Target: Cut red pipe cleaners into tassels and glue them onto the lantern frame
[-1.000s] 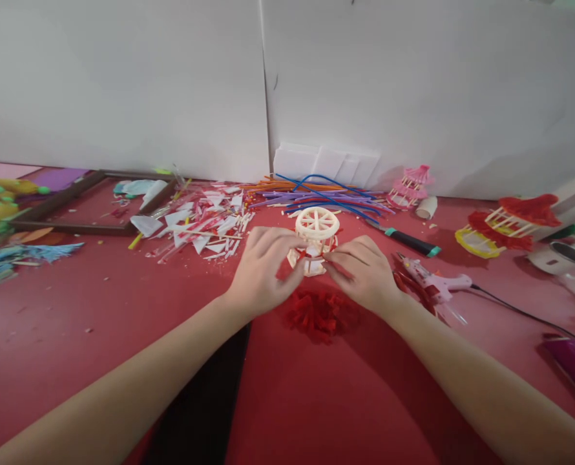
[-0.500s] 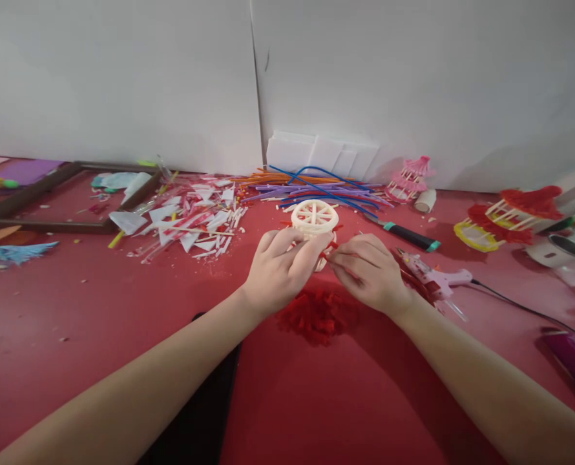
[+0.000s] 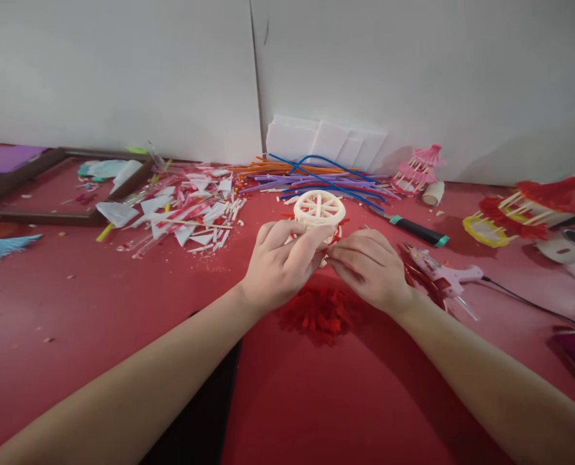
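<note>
At the near side of the red surface (image 3: 278,400), a red fringed bundle (image 3: 321,316) is laid just below the hands; it looks soft and light, easily crushed if squeezed. Beyond it, the left hand (image 3: 280,265) is held against the near side of a cream stick frame (image 3: 319,208), its fingers curled; whether they are closed on the frame cannot be told. By the right hand (image 3: 369,268), the fingers are narrowed to a pinch beside the frame's lower right part, where red strips (image 3: 336,236) are seen; what is pinched, if anything, is hidden. The frame is topped by a spoked ring and is judged light, stiff and fragile at its joints. It would best be held by the ring's thick rim, with the spokes spared. Farther back, coloured stems (image 3: 316,177) are heaped.
</note>
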The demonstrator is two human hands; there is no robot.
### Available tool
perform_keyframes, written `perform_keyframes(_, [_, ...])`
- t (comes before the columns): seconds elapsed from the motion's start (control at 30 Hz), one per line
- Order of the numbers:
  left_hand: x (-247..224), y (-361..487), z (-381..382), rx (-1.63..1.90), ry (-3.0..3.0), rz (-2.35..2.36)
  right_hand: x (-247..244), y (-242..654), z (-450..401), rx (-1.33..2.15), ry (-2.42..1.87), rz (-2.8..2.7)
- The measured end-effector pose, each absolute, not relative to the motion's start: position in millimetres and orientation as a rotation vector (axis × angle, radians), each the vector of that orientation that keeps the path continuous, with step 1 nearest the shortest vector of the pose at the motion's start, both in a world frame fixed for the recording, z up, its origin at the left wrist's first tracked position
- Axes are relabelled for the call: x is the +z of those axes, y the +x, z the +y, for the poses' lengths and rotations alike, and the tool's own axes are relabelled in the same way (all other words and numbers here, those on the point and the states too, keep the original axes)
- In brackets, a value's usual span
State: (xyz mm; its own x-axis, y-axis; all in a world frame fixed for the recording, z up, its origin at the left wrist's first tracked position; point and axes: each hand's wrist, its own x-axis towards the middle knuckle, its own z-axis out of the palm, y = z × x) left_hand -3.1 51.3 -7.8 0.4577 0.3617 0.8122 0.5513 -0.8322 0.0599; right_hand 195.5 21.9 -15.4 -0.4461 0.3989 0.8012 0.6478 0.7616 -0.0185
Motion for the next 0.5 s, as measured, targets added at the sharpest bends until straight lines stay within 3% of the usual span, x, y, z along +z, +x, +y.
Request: perform_keyframes(0.5, [-11.0, -2.2, 56.3, -1.348, -2.427, -0.735, -23.6, 198.0, 22.5, -0.343, -0.797, -2.065])
